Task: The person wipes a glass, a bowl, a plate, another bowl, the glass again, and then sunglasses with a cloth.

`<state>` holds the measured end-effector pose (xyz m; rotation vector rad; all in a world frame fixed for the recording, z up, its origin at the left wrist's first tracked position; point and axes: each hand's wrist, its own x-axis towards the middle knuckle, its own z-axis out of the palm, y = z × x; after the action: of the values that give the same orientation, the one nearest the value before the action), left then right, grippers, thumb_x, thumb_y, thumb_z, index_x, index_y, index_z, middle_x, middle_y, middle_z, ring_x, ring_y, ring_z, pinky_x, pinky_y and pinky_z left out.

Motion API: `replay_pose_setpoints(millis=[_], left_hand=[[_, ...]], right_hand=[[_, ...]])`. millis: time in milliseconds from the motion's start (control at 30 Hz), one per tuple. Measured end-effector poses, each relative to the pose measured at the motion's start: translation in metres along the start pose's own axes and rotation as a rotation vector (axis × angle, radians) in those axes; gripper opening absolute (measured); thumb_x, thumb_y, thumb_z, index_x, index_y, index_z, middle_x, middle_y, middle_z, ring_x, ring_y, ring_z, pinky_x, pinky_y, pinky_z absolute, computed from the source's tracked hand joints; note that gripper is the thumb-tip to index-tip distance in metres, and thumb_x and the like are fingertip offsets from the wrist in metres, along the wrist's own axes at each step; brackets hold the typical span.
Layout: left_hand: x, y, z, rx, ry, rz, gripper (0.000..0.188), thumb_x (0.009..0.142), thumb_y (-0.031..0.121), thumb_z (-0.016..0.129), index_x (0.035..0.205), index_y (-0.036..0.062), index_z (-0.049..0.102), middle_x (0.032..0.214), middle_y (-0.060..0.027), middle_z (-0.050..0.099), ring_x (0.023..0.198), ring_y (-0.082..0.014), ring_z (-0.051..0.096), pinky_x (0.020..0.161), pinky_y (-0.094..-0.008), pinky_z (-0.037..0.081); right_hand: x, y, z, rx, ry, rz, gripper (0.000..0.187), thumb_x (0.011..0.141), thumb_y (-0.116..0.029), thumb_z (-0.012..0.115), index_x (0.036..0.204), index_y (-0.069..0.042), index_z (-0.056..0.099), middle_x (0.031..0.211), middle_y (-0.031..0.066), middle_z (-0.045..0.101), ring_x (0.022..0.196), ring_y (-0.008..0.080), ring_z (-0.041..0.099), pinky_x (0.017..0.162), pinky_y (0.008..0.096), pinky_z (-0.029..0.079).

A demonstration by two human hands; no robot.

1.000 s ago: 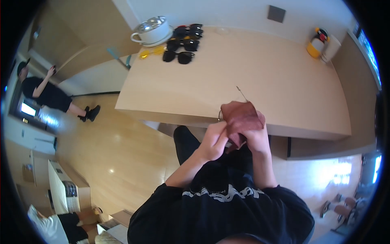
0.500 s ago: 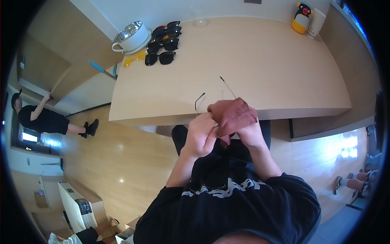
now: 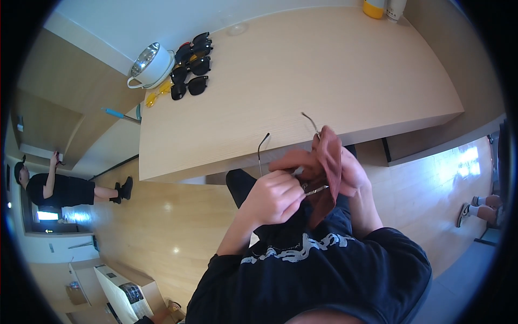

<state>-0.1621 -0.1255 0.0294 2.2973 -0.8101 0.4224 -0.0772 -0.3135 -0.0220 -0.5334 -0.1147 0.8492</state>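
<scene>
A pair of thin metal-framed glasses (image 3: pixel 317 190) is held in front of me, just off the desk's near edge, its two temples pointing away from me. My left hand (image 3: pixel 275 197) is closed on the left side of the frame. A reddish-brown cloth (image 3: pixel 330 164) drapes over the right side of the glasses, with part reaching across toward my left hand. Behind the cloth, my right hand (image 3: pixel 353 173) grips it together with the right part of the frame. The cloth hides most of the lenses and the right fingertips.
On the desk (image 3: pixel 302 70), several dark sunglasses (image 3: pixel 190 87) lie in a column at the far left. Beside them are yellow-tinted glasses (image 3: pixel 158 95) and a white cup with a steel inside (image 3: pixel 151 65). A yellow-based object (image 3: pixel 373 8) stands far right. Another person (image 3: pixel 59 183) is off to the left.
The cloth has opened out and hangs more upright, baring part of the metal frame. My right hand has moved slightly right, and the view has tilted and shifted.
</scene>
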Motion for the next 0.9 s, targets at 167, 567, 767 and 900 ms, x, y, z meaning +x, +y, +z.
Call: replay_pose_setpoints(millis=[167, 567, 767, 900], left_hand=[[-0.005, 0.006, 0.010, 0.005, -0.109, 0.078, 0.009, 0.066, 0.008, 0.061, 0.068, 0.0033, 0.053, 0.070, -0.0079, 0.056, 0.069, -0.0245, 0.059, 0.080, -0.0391, 0.051], [0.003, 0.004, 0.011, -0.519, 0.159, 0.128, 0.003, 0.070, 0.004, 0.054, 0.071, 0.0014, 0.054, 0.070, -0.0102, 0.059, 0.071, -0.0266, 0.062, 0.079, -0.0431, 0.051], [-0.002, -0.009, 0.009, -1.499, 0.801, -0.038, 0.035, 0.096, 0.026, 0.029, 0.066, 0.0132, 0.040, 0.058, -0.0025, 0.047, 0.062, -0.0212, 0.050, 0.072, -0.0391, 0.045], [0.007, -0.023, -0.010, -1.287, 1.081, 0.018, 0.036, 0.096, 0.029, 0.028, 0.065, 0.0139, 0.038, 0.062, -0.0013, 0.043, 0.070, -0.0184, 0.047, 0.074, -0.0356, 0.042]], right_hand=[[0.015, -0.024, 0.007, 0.298, -0.140, 0.024, 0.032, 0.096, -0.023, 0.041, 0.118, -0.001, 0.049, 0.112, 0.0110, 0.057, 0.099, 0.0205, 0.057, 0.085, 0.0310, 0.049], [0.051, -0.020, 0.017, 0.610, -0.127, -0.200, 0.032, 0.095, -0.031, 0.042, 0.104, -0.003, 0.055, 0.103, 0.0118, 0.060, 0.093, 0.0213, 0.059, 0.083, 0.0337, 0.050], [0.054, -0.015, 0.020, 0.336, 0.133, -0.500, 0.035, 0.096, -0.032, 0.038, 0.116, -0.005, 0.048, 0.112, 0.0118, 0.055, 0.103, 0.0219, 0.054, 0.092, 0.0346, 0.044], [0.034, 0.028, 0.014, -0.282, 0.571, -0.707, 0.034, 0.097, -0.029, 0.037, 0.119, -0.005, 0.044, 0.121, 0.0117, 0.048, 0.112, 0.0223, 0.049, 0.095, 0.0359, 0.042]])
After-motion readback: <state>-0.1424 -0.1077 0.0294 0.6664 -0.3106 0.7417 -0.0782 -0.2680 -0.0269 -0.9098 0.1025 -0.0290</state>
